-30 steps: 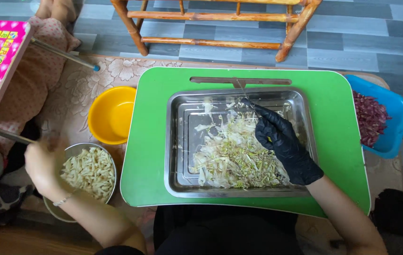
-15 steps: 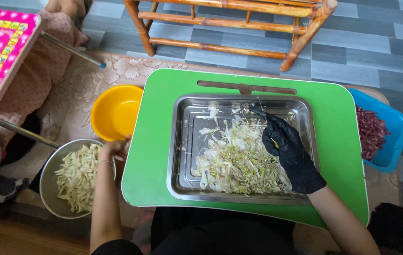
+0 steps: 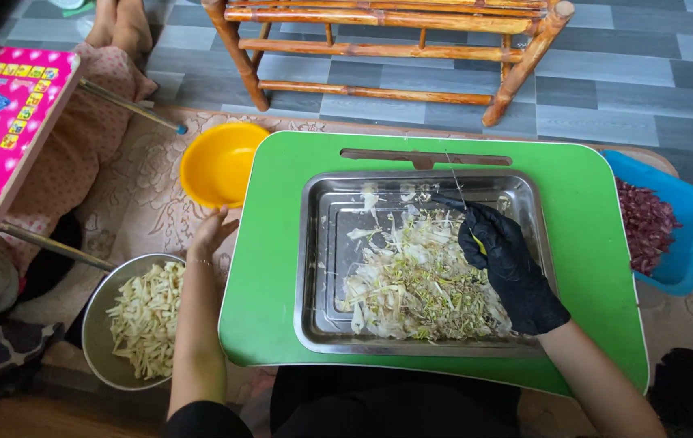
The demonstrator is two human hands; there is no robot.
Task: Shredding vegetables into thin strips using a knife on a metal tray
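While the gloved right hand [image 3: 509,268] pinches a thin blade over pale shreds [image 3: 419,284] heaped in the steel tray [image 3: 318,268], the bare left hand [image 3: 210,233] (open, empty) hovers beside the yellow bowl [image 3: 221,162]; the shreds under the right hand look mostly cut.

Grey plank floor [image 3: 606,73], bamboo furniture frame [image 3: 387,49], patterned mat [image 3: 144,203]
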